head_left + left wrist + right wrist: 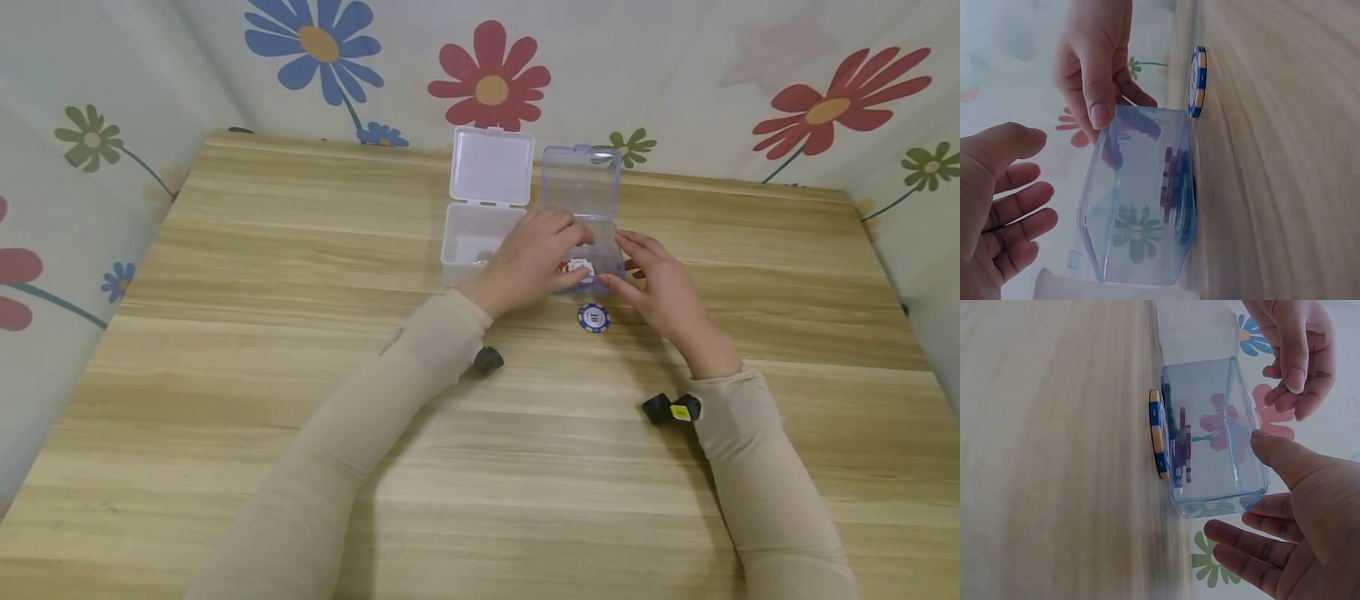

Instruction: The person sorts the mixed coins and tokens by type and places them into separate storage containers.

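A clear plastic box [606,236] stands near the back of the table with its lid [581,183] swung back. Several poker chips [578,269] lie on its floor, reddish, white and green ones among them. My left hand [536,254] hovers above the box's left side; its fingers [1032,195] are loosely bent, holding nothing. At the right end, my right hand [660,292] grips the box, its thumb [1285,456] at the rim and fingertips against the wall. A blue poker chip [594,317] marked 10 lies flat on the table just in front of the box.
Left of the clear box stands a white box [453,242], its lid [491,165] open; a small shiny round thing [483,258] lies inside. The wooden table [300,333] reaches back to a flower-patterned curtain [645,75]. Small black cameras hang at both sleeves.
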Demonstrator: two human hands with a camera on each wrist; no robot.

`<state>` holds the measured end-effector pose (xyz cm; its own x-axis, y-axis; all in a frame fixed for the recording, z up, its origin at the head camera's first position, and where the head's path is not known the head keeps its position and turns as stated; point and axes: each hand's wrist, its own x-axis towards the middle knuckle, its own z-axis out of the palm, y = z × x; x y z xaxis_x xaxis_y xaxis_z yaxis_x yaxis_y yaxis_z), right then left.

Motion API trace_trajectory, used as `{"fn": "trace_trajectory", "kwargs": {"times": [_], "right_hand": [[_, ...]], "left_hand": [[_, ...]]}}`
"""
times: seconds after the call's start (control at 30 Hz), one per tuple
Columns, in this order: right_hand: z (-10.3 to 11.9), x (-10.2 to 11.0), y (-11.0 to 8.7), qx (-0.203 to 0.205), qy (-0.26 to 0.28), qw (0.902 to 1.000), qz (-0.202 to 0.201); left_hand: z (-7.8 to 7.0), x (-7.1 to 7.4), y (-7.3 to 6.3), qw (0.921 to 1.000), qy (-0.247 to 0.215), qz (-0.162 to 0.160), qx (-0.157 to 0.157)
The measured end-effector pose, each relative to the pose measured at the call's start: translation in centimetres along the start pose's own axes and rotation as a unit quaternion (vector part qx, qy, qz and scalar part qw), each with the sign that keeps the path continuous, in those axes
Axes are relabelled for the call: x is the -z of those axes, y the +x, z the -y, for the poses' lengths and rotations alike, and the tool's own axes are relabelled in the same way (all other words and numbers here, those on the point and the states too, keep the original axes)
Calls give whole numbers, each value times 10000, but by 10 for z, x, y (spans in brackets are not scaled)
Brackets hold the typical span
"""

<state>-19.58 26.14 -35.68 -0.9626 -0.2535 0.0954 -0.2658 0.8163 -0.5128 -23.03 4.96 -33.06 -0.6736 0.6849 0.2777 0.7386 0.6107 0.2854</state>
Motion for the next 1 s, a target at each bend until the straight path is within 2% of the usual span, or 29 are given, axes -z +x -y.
{"fn": "trace_trajectory", "kwargs": {"times": [0.2,0.3,0.4,0.57,0.73,0.9,1.0], "right_hand": [[1,1,-1,71,21,10000,-13],[1,1,-1,80,-6,10000,12],[1,1,-1,87,-34,10000,24],[1,1,-1,144,-31,9999,-6],[1,2,-2,134,-83,9999,35],[3,3,-2,35,-113,9999,103],[3,3,-2,-9,-122,9999,95]], "left_hand": [[-8,-2,-6,9985,-156,-383,-372],[-12,-6,-9,9970,-331,-466,-519],[-16,-10,-12,9968,-422,-389,-558],[-23,-17,-16,9979,-274,-126,-577],[-28,-20,-20,9989,-114,102,-446],[-30,-22,-22,9993,-55,177,-320],[-31,-25,-24,9991,145,268,-309]]}}
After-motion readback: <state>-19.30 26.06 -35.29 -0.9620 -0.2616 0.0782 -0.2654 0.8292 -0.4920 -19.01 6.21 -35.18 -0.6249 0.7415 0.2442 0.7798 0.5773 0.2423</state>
